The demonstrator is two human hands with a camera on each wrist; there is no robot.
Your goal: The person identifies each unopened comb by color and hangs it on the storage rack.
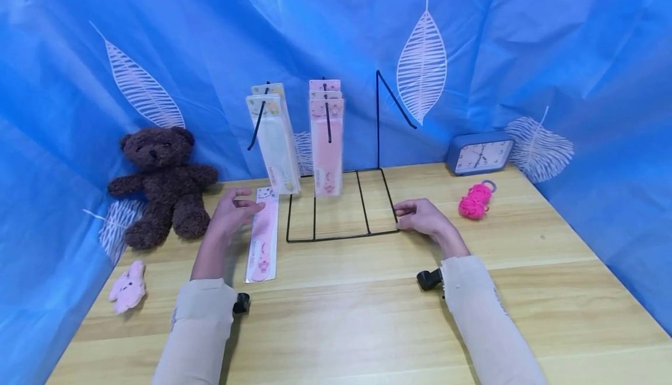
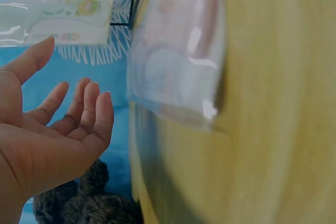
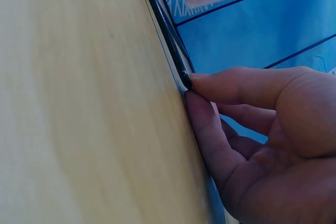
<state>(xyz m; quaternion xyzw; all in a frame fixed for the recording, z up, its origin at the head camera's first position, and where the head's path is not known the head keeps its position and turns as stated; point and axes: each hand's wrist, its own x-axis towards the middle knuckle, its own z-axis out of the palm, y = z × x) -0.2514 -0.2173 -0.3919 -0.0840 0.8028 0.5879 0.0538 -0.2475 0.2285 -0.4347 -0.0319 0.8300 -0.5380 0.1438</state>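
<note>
A black wire display rack (image 1: pixel 341 237) stands on the table, with three hooks. At its front right corner my right hand (image 1: pixel 424 219) pinches the wire between thumb and fingers; the right wrist view shows this hand (image 3: pixel 257 124) at the wire's end (image 3: pixel 181 74). Pale packaged combs (image 1: pixel 275 146) hang from the left hook and pink packaged combs (image 1: pixel 326 151) from the middle one; the right hook (image 1: pixel 396 100) is bare. One pink packaged comb (image 1: pixel 261 245) lies flat left of the rack. Over its left edge hovers my left hand (image 1: pixel 233 213), fingers loosely bent, palm bare in the left wrist view.
A brown teddy bear (image 1: pixel 164 186) sits at the back left, with a small pink plush (image 1: pixel 128 287) in front of it. To the right are a blue clock (image 1: pixel 480 153) and a bright pink yarn bundle (image 1: pixel 475 201). A blue curtain (image 1: pixel 336 29) hangs behind the table.
</note>
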